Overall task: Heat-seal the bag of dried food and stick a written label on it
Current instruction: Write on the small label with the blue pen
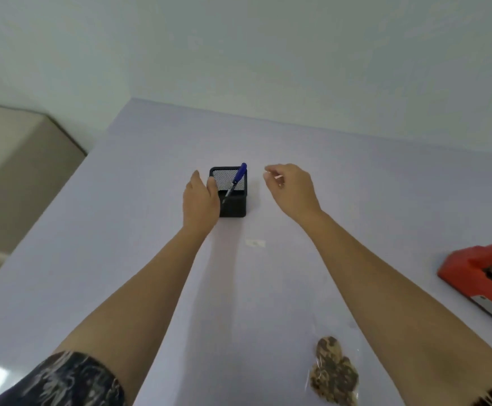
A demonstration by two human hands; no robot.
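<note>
Both arms are reaching forward across a pale lavender table (pixel 139 200) toward its far middle. The left hand (pixel 200 197) is resting against the left side of a black mesh pen holder (pixel 233 200), thumb lying on the holder's near-left rim and fingers flat along its outer wall; the hand is not closing around it, only bracing it. A blue pen (pixel 237 178) is standing tilted inside the holder, its capped end leaning up and to the right above the rim. The right hand (pixel 290 186) is hovering just to the right of the holder, apart from it and from the pen, fingers loosely curled with thumb and forefinger tips nearly meeting; nothing is showing between them, though the frame is too blurred to be sure. A small white label (pixel 255 243) is lying flat on the table, near the holder on the side closer to the person, between the two forearms. The clear bag of dried food (pixel 334 373) is lying flat at the near edge of the table, just under the right forearm, its brown contents bunching at the bottom. An orange-red heat sealer (pixel 479 273) is sitting at the right edge of view, well apart from the bag and partly cut off. Dark patterned sleeves (pixel 72 379) are showing at both elbows.
</note>
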